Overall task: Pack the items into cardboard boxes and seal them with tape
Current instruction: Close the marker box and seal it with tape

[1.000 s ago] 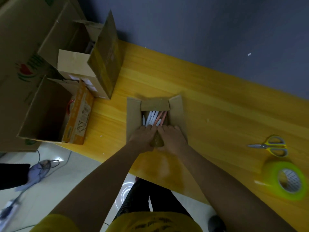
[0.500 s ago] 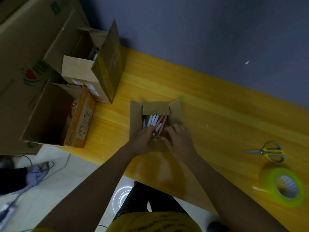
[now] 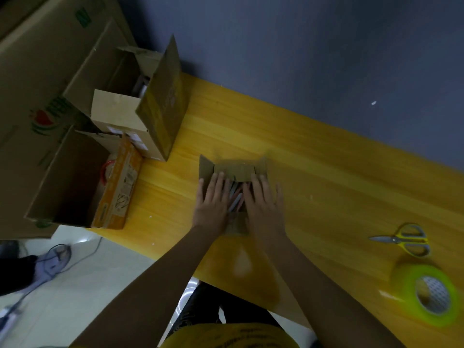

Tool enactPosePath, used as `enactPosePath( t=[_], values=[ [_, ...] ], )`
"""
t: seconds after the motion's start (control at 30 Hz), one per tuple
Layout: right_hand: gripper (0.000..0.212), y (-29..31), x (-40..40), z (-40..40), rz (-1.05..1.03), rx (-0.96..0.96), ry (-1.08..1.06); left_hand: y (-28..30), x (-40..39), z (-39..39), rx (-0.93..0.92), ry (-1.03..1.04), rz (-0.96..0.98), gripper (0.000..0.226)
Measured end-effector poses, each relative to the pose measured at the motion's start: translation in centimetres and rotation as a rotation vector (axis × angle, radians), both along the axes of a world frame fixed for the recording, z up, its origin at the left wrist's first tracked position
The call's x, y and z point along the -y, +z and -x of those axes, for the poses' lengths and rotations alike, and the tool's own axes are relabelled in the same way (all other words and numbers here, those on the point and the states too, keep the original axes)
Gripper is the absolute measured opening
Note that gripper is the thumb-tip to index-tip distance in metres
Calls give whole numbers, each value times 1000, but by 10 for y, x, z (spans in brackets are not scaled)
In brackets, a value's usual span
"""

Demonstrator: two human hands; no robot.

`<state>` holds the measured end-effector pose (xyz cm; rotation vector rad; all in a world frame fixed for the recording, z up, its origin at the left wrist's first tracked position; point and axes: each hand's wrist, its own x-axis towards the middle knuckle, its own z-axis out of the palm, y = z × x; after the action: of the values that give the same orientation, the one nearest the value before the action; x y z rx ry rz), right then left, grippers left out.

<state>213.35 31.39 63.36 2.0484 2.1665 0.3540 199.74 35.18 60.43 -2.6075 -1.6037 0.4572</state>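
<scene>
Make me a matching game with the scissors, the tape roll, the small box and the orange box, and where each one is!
Things:
1. scissors
2. tape roll
3. small box
4. orange box

Places:
A. under both hands
B. inside a big open carton on the left
C. nearest the table's right front corner
D. on the table, just beyond the tape

Pairs: 1-D, 2-C, 3-A, 4-B

A small box [image 3: 233, 169] is sitting near the middle of the table [image 3: 326, 177], with pens [image 3: 236, 197] lying in it. The left hand [image 3: 212, 197] and right hand [image 3: 263, 199] are lying flat on it, side by side. Two bigger boxes [image 3: 140, 116] are standing at the far left. Scissors [image 3: 404, 239] are lying well to the right, with a tape roll [image 3: 426, 295] just nearer.
</scene>
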Motion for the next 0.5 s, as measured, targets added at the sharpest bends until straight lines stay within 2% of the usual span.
enactPosePath(
  t=[0.07, 0.2, 0.27, 0.3, 0.33, 0.4, 0.43, 0.5],
  values=[
    [62, 0, -18, 2, 99, 125, 41, -1, -8, -4, -66, 9, 84, 92],
    [80, -15, -41, 12, 619, 418, 60, 3, -17, -12, -185, 48, 231, 93],
    [81, -13, -45, 13, 702, 500, 78, 1, -19, -12, -195, 55, 251, 93],
    [79, -11, -46, 11, 680, 466, 93, 1, -19, -12, -200, 55, 255, 92],
    [73, -10, -46, 5, 624, 336, 125, 0, -20, -12, -205, 55, 259, 92],
    [59, -6, -39, -11, 352, -156, 208, 1, -23, -13, -218, 49, 264, 93],
    [55, -3, -32, -17, 194, -421, 156, 2, -23, -15, -223, 46, 266, 93],
    [58, 3, -15, -24, 37, -915, -219, 2, -24, -17, -224, 48, 270, 93]
  ],
)
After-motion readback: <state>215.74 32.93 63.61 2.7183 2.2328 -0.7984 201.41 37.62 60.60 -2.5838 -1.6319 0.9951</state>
